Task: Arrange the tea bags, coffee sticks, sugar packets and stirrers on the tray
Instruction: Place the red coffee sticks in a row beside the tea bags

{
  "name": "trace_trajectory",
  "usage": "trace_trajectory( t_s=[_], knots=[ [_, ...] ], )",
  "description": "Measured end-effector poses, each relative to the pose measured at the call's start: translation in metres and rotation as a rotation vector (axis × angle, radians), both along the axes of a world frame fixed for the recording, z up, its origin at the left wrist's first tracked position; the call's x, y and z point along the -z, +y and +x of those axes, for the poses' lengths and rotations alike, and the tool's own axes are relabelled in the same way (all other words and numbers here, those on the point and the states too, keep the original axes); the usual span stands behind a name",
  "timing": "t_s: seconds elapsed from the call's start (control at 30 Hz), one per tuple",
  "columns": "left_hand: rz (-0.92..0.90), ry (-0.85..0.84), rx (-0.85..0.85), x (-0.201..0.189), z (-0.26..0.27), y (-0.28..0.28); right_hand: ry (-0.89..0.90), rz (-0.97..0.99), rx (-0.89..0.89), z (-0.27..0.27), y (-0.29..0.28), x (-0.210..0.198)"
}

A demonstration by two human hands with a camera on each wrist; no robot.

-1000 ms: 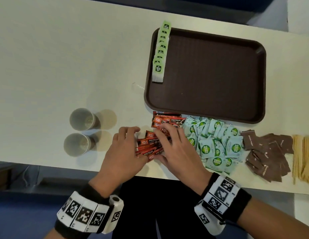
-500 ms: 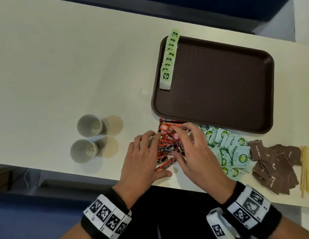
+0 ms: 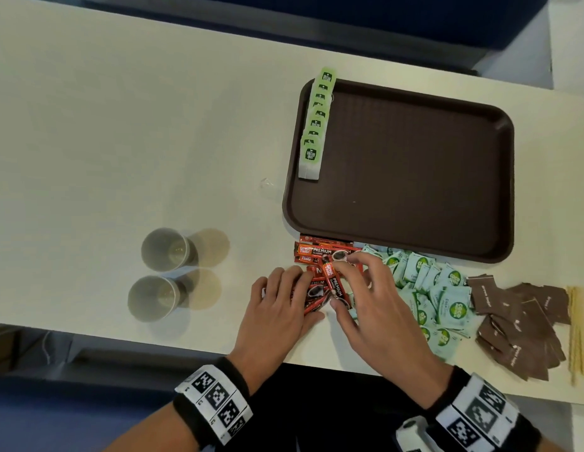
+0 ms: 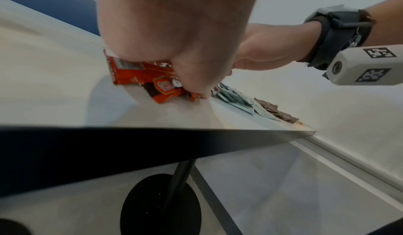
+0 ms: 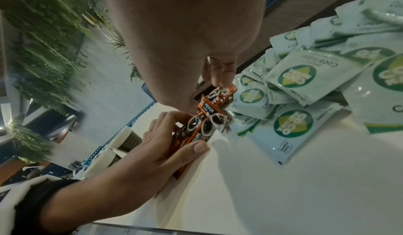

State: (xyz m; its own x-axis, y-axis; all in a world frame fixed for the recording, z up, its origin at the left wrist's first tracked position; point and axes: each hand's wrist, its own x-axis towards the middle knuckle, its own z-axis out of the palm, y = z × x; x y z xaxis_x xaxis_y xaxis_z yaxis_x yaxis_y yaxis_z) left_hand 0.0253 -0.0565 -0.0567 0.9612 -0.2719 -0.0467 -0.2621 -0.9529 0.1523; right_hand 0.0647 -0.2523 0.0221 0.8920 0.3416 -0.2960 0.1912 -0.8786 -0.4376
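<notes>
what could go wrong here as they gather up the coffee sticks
The coffee sticks lie crisscrossed, so a few may slip out when both hands lift. The right hand works right beside the pale green sugar packets and could drag some along. The left hand presses sticks close to the table edge, so a stray push might send one off it.

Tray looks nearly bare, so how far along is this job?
Early. Done: one row of tea bags along the tray edge. In hand: left hand and right hand gather coffee sticks on the table. Left: sugar packets, brown packets and stirrers, all off the tray.
</notes>
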Motion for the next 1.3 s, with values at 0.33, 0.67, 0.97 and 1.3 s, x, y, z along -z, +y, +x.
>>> trace_trajectory(
  t_s=[0.33,0.67,0.97,1.3],
  knots=[
    [-0.103,-0.157,-0.044,0.009,-0.008,-0.005,-0.207,0.045,-0.066,0.042,0.038,0.001],
    [-0.112,-0.21,-0.005,0.012,-0.007,-0.008,-0.073,-0.106,-0.638,0.104,0.088,0.003],
    [-0.159,-0.177,-0.016,0.015,-0.014,-0.01,0.024,-0.139,-0.807,0.118,0.096,0.006],
    [-0.173,-0.09,-0.019,0.004,0.008,0.001,0.331,0.308,-0.183,0.131,0.062,-0.012]
  ],
)
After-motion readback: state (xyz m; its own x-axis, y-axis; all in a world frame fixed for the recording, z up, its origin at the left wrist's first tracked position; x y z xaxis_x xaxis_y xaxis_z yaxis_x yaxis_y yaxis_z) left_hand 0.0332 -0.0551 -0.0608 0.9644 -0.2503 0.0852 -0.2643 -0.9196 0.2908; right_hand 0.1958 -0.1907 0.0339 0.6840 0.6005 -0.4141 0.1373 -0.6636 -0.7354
